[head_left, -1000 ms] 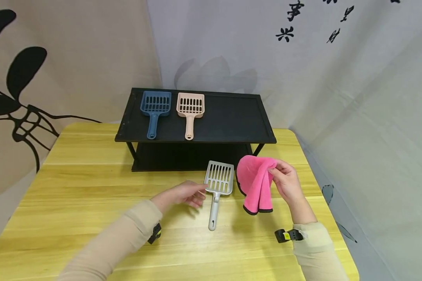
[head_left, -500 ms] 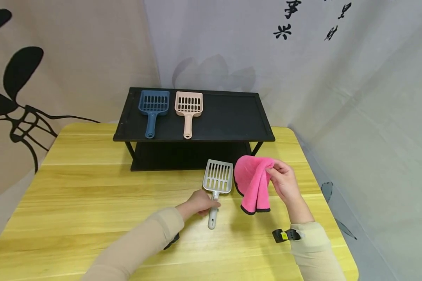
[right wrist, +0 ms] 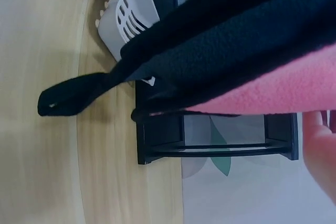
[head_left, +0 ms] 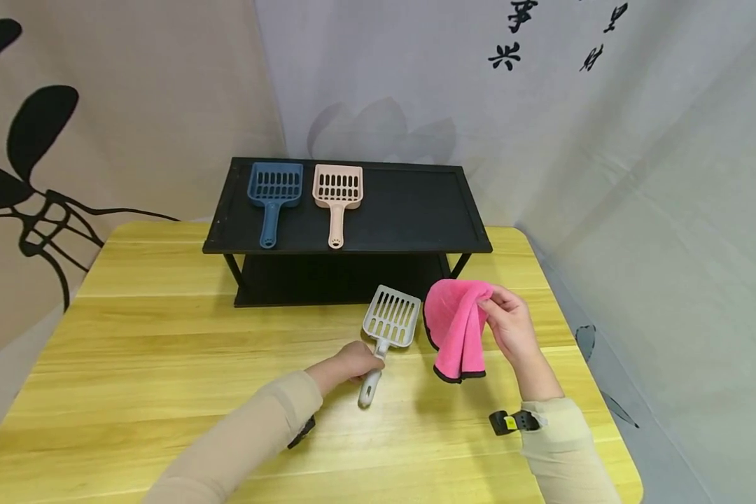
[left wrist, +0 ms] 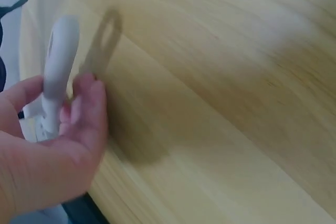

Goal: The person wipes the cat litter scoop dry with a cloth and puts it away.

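My left hand [head_left: 355, 361] grips the handle of a light grey slotted litter scoop [head_left: 392, 316] in front of the black rack. In the left wrist view the thumb and fingers of that hand [left wrist: 58, 150] pinch the scoop handle [left wrist: 62, 59], whose end stands off the table and casts a shadow. To its right, my right hand [head_left: 512, 325] pinches a pink cloth [head_left: 456, 325] with black edging, which hangs in folds. The right wrist view has the cloth's dark underside [right wrist: 226, 45] across the front, hiding part of the grey scoop [right wrist: 126, 17].
A black two-tier rack [head_left: 416, 210] stands at the back of the wooden table [head_left: 164, 336]. On its top shelf lie a blue litter scoop [head_left: 274, 185] and a pale pink one [head_left: 338, 187]. A printed cloth backdrop [head_left: 378, 84] hangs behind.
My left hand has moved right and taken hold of the grey scoop's handle. The scoop has tilted, its handle end swinging left. The right hand with the cloth has hardly moved.
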The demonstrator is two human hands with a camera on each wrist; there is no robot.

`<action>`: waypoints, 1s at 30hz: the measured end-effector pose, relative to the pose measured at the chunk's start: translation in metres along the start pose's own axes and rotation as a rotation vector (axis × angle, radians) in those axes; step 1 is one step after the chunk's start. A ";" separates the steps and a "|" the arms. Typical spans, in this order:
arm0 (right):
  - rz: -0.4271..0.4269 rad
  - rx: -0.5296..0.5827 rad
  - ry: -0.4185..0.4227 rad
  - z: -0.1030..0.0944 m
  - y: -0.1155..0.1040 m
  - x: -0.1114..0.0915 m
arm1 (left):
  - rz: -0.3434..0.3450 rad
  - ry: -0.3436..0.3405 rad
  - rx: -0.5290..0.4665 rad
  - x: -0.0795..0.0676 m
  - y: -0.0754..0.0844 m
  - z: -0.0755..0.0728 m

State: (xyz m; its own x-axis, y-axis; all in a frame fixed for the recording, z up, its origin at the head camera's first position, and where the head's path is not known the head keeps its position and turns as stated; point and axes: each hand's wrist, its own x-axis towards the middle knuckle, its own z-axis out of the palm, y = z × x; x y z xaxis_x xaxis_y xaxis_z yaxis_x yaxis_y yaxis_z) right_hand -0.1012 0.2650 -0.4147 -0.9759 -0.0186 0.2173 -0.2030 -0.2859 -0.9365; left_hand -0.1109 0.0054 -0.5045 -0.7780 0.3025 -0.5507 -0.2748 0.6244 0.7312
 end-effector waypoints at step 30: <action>0.109 -0.247 0.173 0.007 0.000 0.010 | 0.174 -0.152 -0.273 -0.027 -0.018 -0.104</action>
State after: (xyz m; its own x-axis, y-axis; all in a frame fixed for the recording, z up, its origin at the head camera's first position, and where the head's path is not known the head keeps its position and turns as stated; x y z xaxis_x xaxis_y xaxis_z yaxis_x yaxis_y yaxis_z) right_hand -0.1101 0.2584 -0.4106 -0.9878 0.1332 0.0812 -0.0885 -0.0501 -0.9948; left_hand -0.1438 -0.0890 -0.4612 -0.7393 0.5039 -0.4467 -0.3023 0.3445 0.8888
